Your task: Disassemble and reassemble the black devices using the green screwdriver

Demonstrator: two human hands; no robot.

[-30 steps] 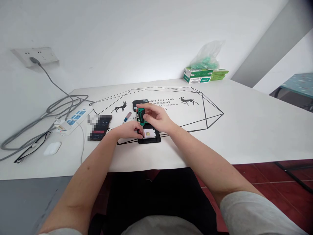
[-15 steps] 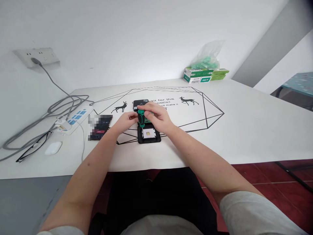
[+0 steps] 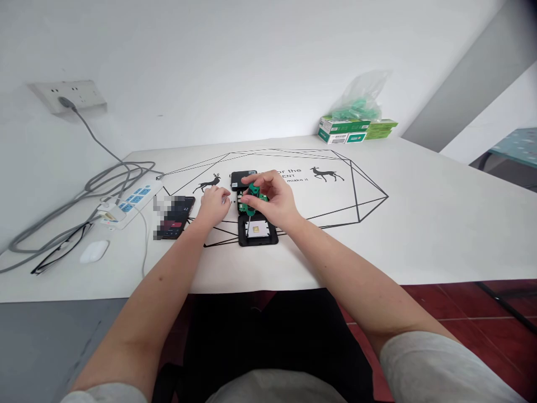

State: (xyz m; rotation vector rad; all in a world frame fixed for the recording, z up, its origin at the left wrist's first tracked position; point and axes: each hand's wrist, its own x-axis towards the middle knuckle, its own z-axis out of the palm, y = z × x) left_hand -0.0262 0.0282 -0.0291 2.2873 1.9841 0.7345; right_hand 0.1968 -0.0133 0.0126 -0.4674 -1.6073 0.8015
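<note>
My right hand (image 3: 276, 198) is closed around a green and black screwdriver (image 3: 253, 193). Its shaft points down over the left part of an open black casing (image 3: 258, 243), which holds a white panel with a gold square. Behind the casing lies a green circuit board (image 3: 241, 202), partly covered by my right hand. Farther back is a black flat device part (image 3: 243, 179) with a small white label. My left hand (image 3: 215, 206) rests on the table left of the board, fingers curled together; what they hold, if anything, is hidden. Tiny dark specks lie between hand and board.
A phone (image 3: 182, 215) lies to the left, partly blurred out. Beyond it are a power strip (image 3: 134, 201), coiled grey cable, eyeglasses (image 3: 62, 249) and a white earbud case (image 3: 94, 251). Green and white boxes (image 3: 344, 129) with a plastic bag (image 3: 361, 98) stand at the back right.
My left hand has moved left, away from the screwdriver and onto the table. The screwdriver, still in my right hand, has tilted and shifted slightly right, showing more of its shaft.
</note>
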